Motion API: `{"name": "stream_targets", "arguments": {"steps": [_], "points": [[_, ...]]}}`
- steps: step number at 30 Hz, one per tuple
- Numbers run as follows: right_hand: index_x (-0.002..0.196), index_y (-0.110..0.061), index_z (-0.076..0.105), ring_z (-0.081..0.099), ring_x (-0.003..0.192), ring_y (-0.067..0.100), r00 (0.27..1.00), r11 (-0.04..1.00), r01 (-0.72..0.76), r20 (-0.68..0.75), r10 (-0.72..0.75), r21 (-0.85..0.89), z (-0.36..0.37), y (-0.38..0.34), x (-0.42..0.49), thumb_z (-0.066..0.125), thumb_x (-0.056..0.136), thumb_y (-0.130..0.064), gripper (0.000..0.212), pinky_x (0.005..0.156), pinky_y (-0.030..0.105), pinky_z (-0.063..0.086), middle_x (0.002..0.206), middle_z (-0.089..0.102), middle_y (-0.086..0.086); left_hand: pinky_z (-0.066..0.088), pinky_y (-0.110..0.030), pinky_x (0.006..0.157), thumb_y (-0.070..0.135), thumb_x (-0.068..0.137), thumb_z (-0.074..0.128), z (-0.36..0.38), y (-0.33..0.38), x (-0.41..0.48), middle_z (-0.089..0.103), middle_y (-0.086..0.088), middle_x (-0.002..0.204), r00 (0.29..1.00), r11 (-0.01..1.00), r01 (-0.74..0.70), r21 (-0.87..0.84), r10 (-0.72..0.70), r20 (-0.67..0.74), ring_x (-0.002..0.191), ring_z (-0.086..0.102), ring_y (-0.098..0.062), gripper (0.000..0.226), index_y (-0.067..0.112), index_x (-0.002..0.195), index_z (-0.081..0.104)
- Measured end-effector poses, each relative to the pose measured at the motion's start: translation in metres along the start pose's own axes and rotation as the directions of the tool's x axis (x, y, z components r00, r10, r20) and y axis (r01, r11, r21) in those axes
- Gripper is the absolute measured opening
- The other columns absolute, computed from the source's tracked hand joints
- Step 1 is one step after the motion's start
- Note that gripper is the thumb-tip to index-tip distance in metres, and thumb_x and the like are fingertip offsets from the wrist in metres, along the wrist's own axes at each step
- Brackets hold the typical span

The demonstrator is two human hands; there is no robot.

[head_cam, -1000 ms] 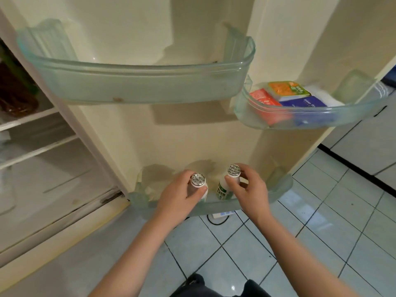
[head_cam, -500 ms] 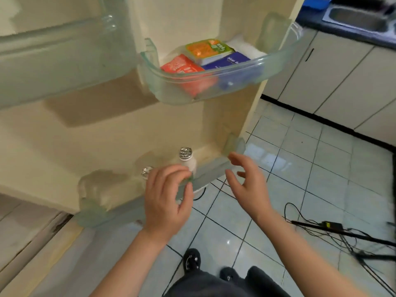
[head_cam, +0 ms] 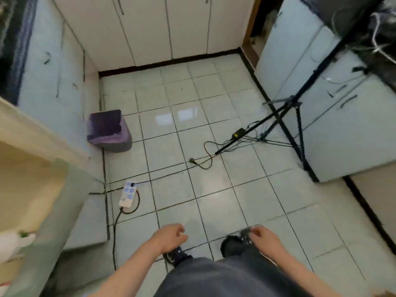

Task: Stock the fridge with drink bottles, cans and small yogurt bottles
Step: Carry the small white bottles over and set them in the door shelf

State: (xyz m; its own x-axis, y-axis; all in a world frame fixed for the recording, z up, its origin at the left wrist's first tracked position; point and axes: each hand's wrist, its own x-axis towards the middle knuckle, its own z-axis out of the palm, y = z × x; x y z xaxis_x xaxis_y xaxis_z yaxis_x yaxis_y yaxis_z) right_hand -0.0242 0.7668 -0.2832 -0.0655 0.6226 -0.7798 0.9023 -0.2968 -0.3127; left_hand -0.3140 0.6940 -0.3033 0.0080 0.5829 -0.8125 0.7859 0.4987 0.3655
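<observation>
Left hand [head_cam: 169,235] and right hand [head_cam: 264,236] hang at lower centre, each grip loosely curled on nothing; a blurred small white yogurt bottle [head_cam: 15,243] sits in the pale green fridge door shelf [head_cam: 64,200] at lower left; advise fetching further stock while stepping clear of the black floor cables [head_cam: 114,228].

Tiled floor [head_cam: 214,189]: bin [head_cam: 109,131], power strip [head_cam: 128,194], tripod [head_cam: 285,116].

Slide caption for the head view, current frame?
Left hand and right hand hang empty over the pale tiled floor, near a white power strip, purple-lined bin and black tripod.
</observation>
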Motion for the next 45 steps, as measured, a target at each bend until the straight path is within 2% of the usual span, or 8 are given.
{"name": "stream_targets", "arguments": {"steps": [3, 8, 20, 27, 31, 35, 39, 45], "points": [[0.077, -0.026, 0.054, 0.056, 0.091, 0.018, 0.979, 0.972, -0.205, 0.024, 0.203, 0.115, -0.007, 0.081, -0.014, 0.046, 0.093, -0.029, 0.018, 0.077, 0.026, 0.042, 0.089, 0.061, -0.002, 0.04, -0.025, 0.091, 0.04, 0.096, 0.045, 0.018, 0.037, 0.027, 0.059, -0.005, 0.128, 0.991, 0.997, 0.07, 0.021, -0.072, 0.114, 0.115, 0.055, -0.021, 0.039, 0.015, 0.124, 0.054], [0.098, -0.016, 0.064, 0.061, 0.094, 0.021, 0.917, 0.853, -0.387, 0.045, 0.397, 0.351, -0.027, 0.184, -0.031, 0.052, 0.093, -0.028, 0.018, 0.082, 0.028, 0.047, 0.102, 0.068, 0.006, 0.04, -0.023, 0.087, 0.037, 0.097, 0.044, 0.036, 0.119, 0.075, 0.06, -0.007, 0.126, 0.986, 0.977, 0.094, 0.192, -0.118, 0.118, 0.114, 0.055, -0.021, 0.035, 0.013, 0.119, 0.055], [0.113, -0.009, 0.058, 0.057, 0.108, 0.024, 0.831, 0.581, -0.374, -0.017, 0.556, 0.723, -0.129, 0.301, -0.01, 0.04, 0.099, -0.028, 0.03, 0.096, 0.035, 0.044, 0.116, 0.062, 0.008, 0.043, -0.026, 0.09, 0.033, 0.094, 0.048, 0.055, 0.392, 0.167, 0.063, -0.002, 0.119, 0.943, 0.787, -0.324, 0.525, 0.229, 0.24, 0.109, 0.057, -0.019, 0.027, 0.02, 0.116, 0.058], [0.119, -0.019, 0.052, 0.055, 0.108, 0.01, 0.809, 0.422, -0.499, 0.231, 0.541, 0.757, -0.142, 0.329, 0.008, 0.043, 0.099, -0.036, 0.028, 0.097, 0.024, 0.042, 0.123, 0.059, -0.001, 0.042, -0.024, 0.083, 0.026, 0.096, 0.049, 0.075, 0.508, 0.246, 0.065, -0.007, 0.113, 0.917, 0.74, -0.38, 0.555, 0.22, 0.334, 0.1, 0.058, -0.019, 0.018, 0.016, 0.101, 0.063], [0.125, -0.017, 0.05, 0.055, 0.114, 0.013, 0.677, 0.255, -0.589, 0.295, 0.675, 0.767, -0.193, 0.372, 0.022, 0.04, 0.1, -0.036, 0.034, 0.1, 0.028, 0.043, 0.128, 0.057, 0.0, 0.04, -0.023, 0.082, 0.028, 0.097, 0.047, 0.073, 0.608, 0.302, 0.065, -0.003, 0.113, 0.884, 0.658, -0.456, 0.599, 0.258, 0.39, 0.101, 0.058, -0.017, 0.01, 0.023, 0.096, 0.057], [0.121, -0.005, 0.053, 0.061, 0.1, 0.021, 0.626, 0.099, -0.475, 0.257, 0.736, 0.874, -0.273, 0.411, 0.043, 0.041, 0.1, -0.031, 0.036, 0.094, 0.034, 0.048, 0.11, 0.063, 0.008, 0.043, -0.026, 0.089, 0.03, 0.096, 0.046, 0.075, 0.722, 0.335, 0.064, -0.002, 0.116, 0.839, 0.53, -0.542, 0.652, 0.301, 0.453, 0.107, 0.058, -0.019, 0.024, 0.018, 0.112, 0.059], [0.123, -0.006, 0.055, 0.06, 0.104, 0.025, 0.565, 0.033, -0.226, 0.103, 0.819, 0.974, -0.355, 0.431, 0.075, 0.045, 0.098, -0.027, 0.035, 0.097, 0.036, 0.045, 0.114, 0.063, 0.011, 0.042, -0.024, 0.089, 0.032, 0.096, 0.047, 0.1, 0.83, 0.345, 0.062, 0.001, 0.12, 0.714, 0.349, -0.699, 0.625, 0.394, 0.578, 0.109, 0.057, -0.016, 0.028, 0.021, 0.119, 0.058], [0.121, -0.019, 0.056, 0.055, 0.113, 0.019, 0.579, 0.101, -0.252, 0.066, 0.812, 0.963, -0.41, 0.453, 0.097, 0.045, 0.097, -0.034, 0.03, 0.094, 0.024, 0.04, 0.123, 0.061, 0.002, 0.04, -0.02, 0.08, 0.031, 0.096, 0.05, 0.157, 0.926, 0.329, 0.063, 0.006, 0.114, 0.561, 0.298, -0.828, 0.475, 0.429, 0.708, 0.094, 0.057, -0.008, 0.024, 0.021, 0.115, 0.061]]}}
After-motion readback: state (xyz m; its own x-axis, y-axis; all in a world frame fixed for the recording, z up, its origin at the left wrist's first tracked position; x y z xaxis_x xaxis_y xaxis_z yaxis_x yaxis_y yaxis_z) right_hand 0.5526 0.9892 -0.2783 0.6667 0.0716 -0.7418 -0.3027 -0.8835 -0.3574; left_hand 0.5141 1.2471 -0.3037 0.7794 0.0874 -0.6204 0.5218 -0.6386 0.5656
